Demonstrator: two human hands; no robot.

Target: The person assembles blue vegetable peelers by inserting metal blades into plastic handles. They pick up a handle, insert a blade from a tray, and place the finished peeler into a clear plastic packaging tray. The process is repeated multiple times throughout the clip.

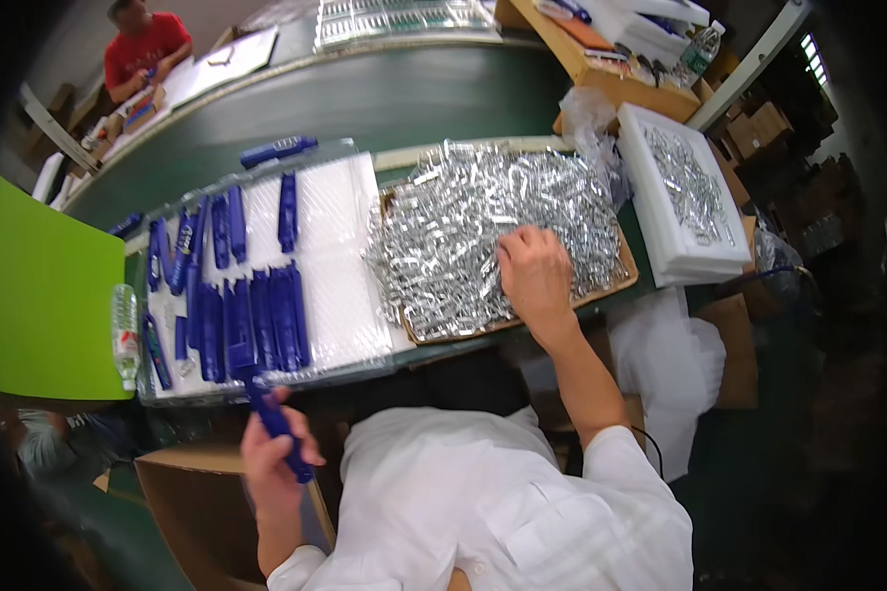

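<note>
A long blue plastic handle-like piece [269, 406] with a wider far end is in my left hand [271, 461], whose fingers wrap round it near the table's front edge. My right hand [536, 276] rests on a heap of small shiny metal parts [453, 222] in a shallow cardboard box [625, 258]. Its fingers are curled down into the heap, so whatever they pinch is hidden. Several similar blue plastic pieces [261, 320] lie in rough rows on a white sheet [340, 286] under clear plastic, left of the box.
A white foam tray [646, 212] with more metal parts stands right of the box. A plastic bottle [124, 337] and a bright green panel [49, 295] are at the left. Beyond runs a green belt [394, 103]. A person in red [148, 44] sits at the far left.
</note>
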